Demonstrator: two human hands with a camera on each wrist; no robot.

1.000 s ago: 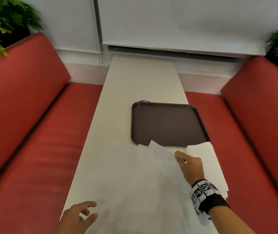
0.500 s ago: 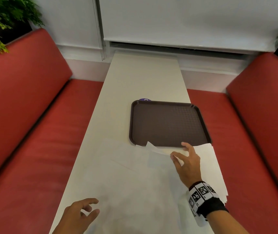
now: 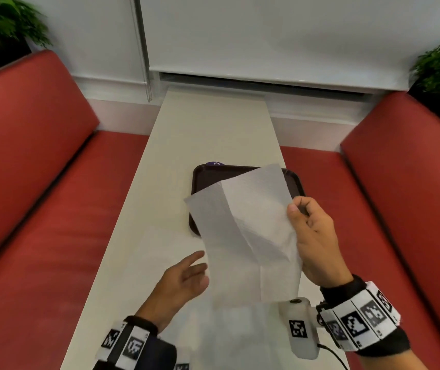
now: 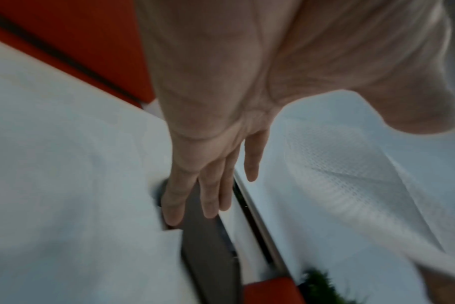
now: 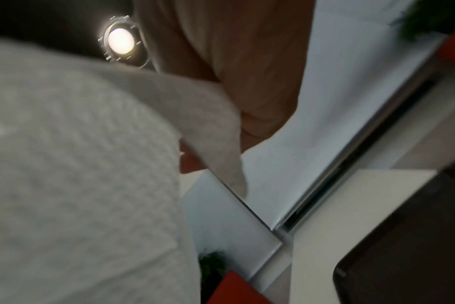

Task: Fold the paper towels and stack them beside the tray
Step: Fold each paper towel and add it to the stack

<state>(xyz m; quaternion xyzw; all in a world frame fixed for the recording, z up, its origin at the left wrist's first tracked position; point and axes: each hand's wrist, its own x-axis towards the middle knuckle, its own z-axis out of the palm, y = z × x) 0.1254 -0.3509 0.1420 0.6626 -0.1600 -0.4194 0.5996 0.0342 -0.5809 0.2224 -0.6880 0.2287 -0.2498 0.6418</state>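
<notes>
raised paper towel [image 3: 243, 222] hides tray [image 3: 200, 177] middle; wrist views blurred.

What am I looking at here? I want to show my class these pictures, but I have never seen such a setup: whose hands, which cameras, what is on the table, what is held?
No machine: a person works with bare hands, wearing patterned wristbands. The big picture comes from a camera on the head; the other two come from cameras on each wrist, looking along the fingers, hence the blur. On the white table lies a dark brown tray, with more white paper towels nearer the person. The right hand pinches one paper towel, lifted off the table. The left hand is open, reaching toward it and holding nothing.
</notes>
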